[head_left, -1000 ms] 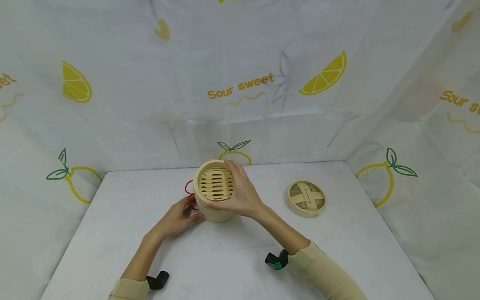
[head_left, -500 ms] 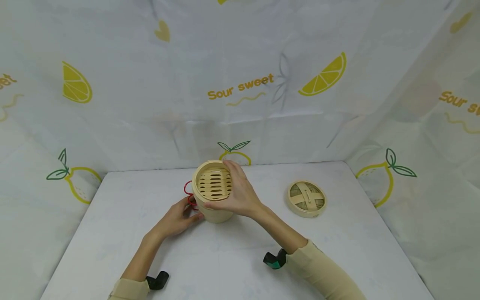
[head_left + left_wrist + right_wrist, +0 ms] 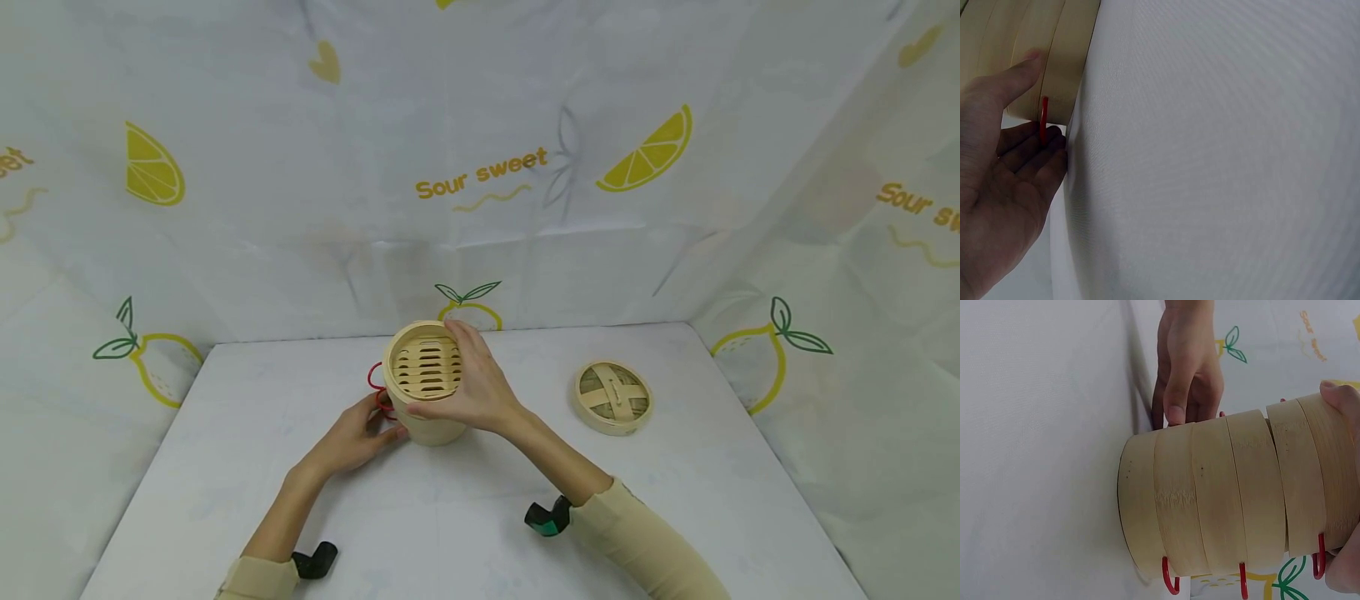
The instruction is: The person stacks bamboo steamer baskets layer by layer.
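A stack of small bamboo steamer baskets (image 3: pixel 435 432) stands on the white table, with red loop handles on its sides. My right hand (image 3: pixel 480 387) grips the top basket (image 3: pixel 427 371), thumb on the near side and fingers over the far rim. The slatted floor of that basket shows from above. In the right wrist view a thin gap separates the top basket (image 3: pixel 1304 481) from the lower baskets (image 3: pixel 1197 500). My left hand (image 3: pixel 352 439) holds the lower left side. In the left wrist view its thumb lies along the bamboo wall, fingers beside a red handle (image 3: pixel 1044 119).
A round woven bamboo lid (image 3: pixel 615 398) with crossed strips lies on the table (image 3: pixel 450 533) to the right. Behind the table hangs a white curtain (image 3: pixel 300 192) printed with lemons. Black wrist-worn devices show at both sleeves.
My right hand and the top basket have shifted slightly left over the stack. The left hand and the lid have stayed in place.
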The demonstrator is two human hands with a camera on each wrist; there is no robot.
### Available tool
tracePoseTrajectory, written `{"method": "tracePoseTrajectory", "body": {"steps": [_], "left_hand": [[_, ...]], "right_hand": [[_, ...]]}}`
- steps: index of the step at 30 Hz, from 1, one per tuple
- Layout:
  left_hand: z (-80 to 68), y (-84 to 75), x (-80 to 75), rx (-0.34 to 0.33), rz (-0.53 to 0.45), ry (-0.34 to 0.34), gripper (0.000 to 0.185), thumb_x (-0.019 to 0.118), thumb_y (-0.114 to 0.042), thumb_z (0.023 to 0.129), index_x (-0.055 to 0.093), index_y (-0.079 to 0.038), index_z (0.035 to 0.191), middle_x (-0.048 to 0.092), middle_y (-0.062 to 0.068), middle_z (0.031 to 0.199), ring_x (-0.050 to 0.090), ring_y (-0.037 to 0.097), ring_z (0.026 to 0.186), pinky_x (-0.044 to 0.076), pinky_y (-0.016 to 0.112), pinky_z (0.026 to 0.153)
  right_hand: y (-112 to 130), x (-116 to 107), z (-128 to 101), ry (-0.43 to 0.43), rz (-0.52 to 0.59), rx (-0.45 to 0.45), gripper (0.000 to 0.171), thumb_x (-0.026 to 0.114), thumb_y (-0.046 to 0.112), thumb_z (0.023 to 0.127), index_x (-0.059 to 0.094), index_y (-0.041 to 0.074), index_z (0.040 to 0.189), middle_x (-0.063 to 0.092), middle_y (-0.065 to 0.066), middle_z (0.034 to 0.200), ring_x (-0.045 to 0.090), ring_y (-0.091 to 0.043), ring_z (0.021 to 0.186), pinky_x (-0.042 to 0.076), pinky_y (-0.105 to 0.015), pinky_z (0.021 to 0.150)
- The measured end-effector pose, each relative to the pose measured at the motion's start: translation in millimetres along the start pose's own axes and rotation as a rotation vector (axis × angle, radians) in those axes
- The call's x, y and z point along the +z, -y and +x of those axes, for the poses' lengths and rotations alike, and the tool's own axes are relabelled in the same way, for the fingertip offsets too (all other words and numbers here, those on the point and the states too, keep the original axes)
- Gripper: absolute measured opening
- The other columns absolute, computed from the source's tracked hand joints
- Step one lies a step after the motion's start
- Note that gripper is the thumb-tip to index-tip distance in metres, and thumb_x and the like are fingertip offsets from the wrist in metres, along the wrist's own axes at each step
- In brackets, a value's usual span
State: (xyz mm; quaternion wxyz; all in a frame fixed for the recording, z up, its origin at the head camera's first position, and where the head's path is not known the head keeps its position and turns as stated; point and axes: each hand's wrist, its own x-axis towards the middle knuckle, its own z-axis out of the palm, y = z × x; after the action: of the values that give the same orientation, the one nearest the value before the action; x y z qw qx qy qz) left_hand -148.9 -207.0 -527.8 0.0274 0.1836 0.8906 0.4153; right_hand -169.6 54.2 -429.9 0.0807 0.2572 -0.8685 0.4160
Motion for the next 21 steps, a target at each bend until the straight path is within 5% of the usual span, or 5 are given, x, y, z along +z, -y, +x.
{"method": "tracePoseTrajectory", "body": {"steps": [21], "left_hand": [[2.2,5.4,1.9,-0.009,-0.019,0.016,0.067,0.083,-0.021,0.098,0.054,0.003,0.153,0.067,0.019,0.147,0.062,0.037,0.143,0.052,0.054,0.122]], "right_hand": [[-2.1,5.4,0.8,0.019,-0.013,0.059,0.131,0.101,0.052,0.067,0.031,0.009,0.169,0.038,-0.013,0.171,0.045,-0.035,0.156,0.049,-0.060,0.124]]}}
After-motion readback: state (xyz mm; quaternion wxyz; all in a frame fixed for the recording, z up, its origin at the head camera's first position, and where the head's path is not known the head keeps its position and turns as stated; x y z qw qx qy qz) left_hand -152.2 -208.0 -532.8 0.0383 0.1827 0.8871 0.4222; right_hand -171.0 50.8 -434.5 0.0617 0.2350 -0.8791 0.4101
